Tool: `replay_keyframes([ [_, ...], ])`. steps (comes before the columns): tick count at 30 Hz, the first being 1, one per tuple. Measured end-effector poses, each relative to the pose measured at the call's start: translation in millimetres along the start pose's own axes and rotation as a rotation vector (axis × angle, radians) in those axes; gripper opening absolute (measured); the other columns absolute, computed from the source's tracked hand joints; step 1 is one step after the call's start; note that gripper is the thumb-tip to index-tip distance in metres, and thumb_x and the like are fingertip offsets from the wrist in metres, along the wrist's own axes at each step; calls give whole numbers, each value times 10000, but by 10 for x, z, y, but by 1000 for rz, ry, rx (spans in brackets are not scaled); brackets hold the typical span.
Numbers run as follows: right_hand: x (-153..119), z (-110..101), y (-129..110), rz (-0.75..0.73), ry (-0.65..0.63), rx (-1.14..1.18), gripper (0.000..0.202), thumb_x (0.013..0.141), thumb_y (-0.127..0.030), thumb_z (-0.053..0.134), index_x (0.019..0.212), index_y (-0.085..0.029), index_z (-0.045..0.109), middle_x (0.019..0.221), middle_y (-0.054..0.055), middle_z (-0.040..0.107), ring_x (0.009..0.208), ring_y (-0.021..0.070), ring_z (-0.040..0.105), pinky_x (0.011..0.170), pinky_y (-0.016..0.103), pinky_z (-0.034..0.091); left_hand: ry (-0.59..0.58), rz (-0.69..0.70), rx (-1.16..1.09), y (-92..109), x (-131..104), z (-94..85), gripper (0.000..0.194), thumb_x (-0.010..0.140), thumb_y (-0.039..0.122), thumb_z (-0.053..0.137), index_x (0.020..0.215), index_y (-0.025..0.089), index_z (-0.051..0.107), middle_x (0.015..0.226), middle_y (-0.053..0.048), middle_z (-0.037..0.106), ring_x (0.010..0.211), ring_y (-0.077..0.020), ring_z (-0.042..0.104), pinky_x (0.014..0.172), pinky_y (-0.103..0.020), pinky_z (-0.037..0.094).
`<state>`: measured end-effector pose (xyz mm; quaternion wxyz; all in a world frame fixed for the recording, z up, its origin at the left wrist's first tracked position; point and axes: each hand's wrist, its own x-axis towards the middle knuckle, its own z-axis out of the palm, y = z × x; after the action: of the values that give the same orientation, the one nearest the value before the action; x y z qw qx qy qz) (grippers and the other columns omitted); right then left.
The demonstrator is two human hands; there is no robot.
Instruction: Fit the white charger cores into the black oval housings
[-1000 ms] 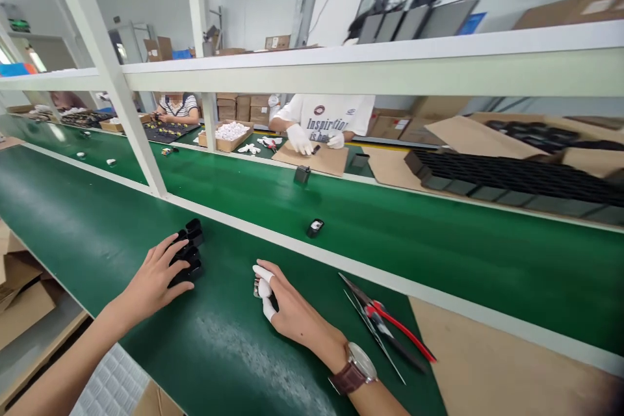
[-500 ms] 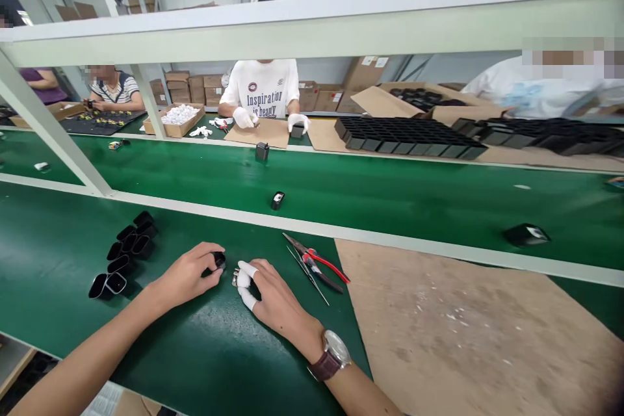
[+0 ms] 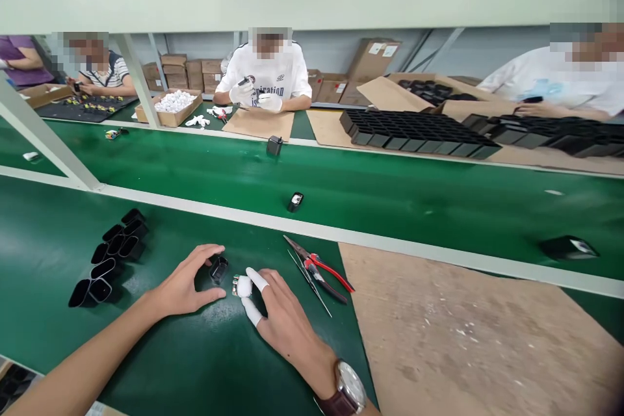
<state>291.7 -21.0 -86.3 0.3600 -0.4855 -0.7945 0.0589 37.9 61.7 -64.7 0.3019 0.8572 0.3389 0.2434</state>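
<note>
My left hand (image 3: 188, 283) is open, its thumb and fingers spread around a small black plastic housing (image 3: 219, 270). The housing sits on the green bench with a gap between it and the fingertips. White finger covers are on the thumb and forefinger of my right hand (image 3: 283, 312). Between those two fingertips is a small circuit board with metal parts and a white pad (image 3: 244, 286), facing the housing. Pliers with red and black handles (image 3: 316, 266) and metal tweezers (image 3: 309, 283) lie beyond my right hand.
Several empty black housings (image 3: 101, 268) stand at the left. A cardboard sheet (image 3: 463, 325) covers the bench at the right. Past a white rail (image 3: 219, 214), a green conveyor (image 3: 370, 188) carries a few black housings. Co-workers sit across it; a white shelf beam (image 3: 312, 3) crosses above.
My left fingers have spread away from the black housing, leaving it on the bench. My right hand stays by the circuit board. The view has tilted down; the conveyor pieces have shifted right.
</note>
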Motion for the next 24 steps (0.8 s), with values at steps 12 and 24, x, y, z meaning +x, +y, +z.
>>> replay_keyframes([
  [12, 29, -50, -221, -86, 182, 119, 664, 950, -50, 609, 1553, -232, 400, 1224, 156, 629, 1124, 285, 639, 890, 460, 619, 17, 125, 12, 26, -81, 154, 761, 990, 250, 712, 1618, 325, 288, 1382, -112, 676, 1301, -262, 644, 1060, -464, 594],
  [24, 34, -86, -290, -137, 149, -22, 711, 977, -77, 576, 1616, -206, 292, 1190, 169, 671, 1062, 307, 667, 797, 451, 638, 31, 188, 96, 59, -159, 193, 804, 1024, 177, 637, 1664, 330, 175, 1411, -134, 632, 1366, -271, 577, 1093, -487, 578],
])
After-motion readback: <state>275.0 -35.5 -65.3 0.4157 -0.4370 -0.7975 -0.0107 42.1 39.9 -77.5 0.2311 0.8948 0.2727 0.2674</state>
